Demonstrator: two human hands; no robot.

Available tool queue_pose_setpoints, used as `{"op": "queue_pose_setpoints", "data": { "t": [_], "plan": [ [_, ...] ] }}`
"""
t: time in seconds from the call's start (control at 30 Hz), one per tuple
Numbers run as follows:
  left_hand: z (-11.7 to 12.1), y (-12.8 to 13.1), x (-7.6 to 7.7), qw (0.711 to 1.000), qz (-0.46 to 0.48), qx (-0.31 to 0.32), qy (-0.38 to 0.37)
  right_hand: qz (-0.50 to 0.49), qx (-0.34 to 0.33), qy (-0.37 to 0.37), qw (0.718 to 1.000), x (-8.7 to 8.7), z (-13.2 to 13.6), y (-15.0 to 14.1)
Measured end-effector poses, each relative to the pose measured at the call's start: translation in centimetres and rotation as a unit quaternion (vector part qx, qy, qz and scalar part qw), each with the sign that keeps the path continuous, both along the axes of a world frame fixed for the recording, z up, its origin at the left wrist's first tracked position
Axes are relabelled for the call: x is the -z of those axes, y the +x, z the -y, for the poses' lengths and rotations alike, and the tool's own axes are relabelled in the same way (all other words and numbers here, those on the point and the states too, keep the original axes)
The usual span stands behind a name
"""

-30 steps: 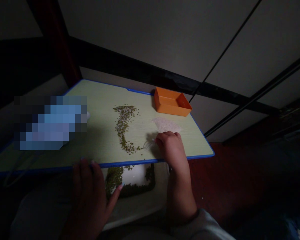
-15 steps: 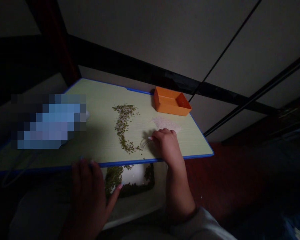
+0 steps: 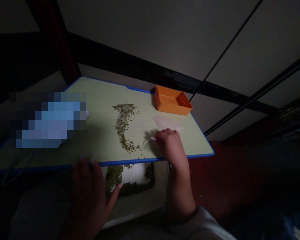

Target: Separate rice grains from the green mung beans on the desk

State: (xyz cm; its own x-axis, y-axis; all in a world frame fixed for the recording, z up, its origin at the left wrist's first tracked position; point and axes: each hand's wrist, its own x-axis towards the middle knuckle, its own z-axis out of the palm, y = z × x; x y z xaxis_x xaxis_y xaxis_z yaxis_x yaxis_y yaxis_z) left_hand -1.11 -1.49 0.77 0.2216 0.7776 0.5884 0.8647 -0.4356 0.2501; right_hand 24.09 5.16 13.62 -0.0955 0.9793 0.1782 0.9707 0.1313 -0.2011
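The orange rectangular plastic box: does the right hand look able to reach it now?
Probably yes: between the right hand and the open box I see only a low heap of pale grains, and nothing covers the box.

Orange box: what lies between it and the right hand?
In the head view, a patch of pale grains lies between the orange box and the right hand.

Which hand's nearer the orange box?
Right: right hand by the pale pile, in front of the box; left hand farther left, at the table's near edge.
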Motion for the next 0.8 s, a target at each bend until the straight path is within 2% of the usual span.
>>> {"op": "queue_pose_setpoints", "data": {
  "t": [0.1, 0.33, 0.53, 0.8],
  "plan": [
    [-0.05, 0.07, -0.1, 1.0, -0.001, 0.004, 0.008, 0.009, 0.005, 0.009, 1.0, 0.18, -0.23, -0.22],
    [-0.17, 0.14, 0.21, 1.0, 0.008, 0.001, 0.011, -0.024, -0.046, -0.003, 0.999, 0.07, -0.09, -0.56],
    [-0.07, 0.18, -0.01, 1.0, 0.006, 0.004, 0.005, -0.024, -0.021, -0.007, 0.999, -0.29, 0.26, -0.1],
    [-0.11, 0.31, -0.19, 1.0, 0.008, -0.001, 0.018, -0.013, -0.041, -0.03, 0.999, -0.31, 0.54, -0.33]
  ]
}}
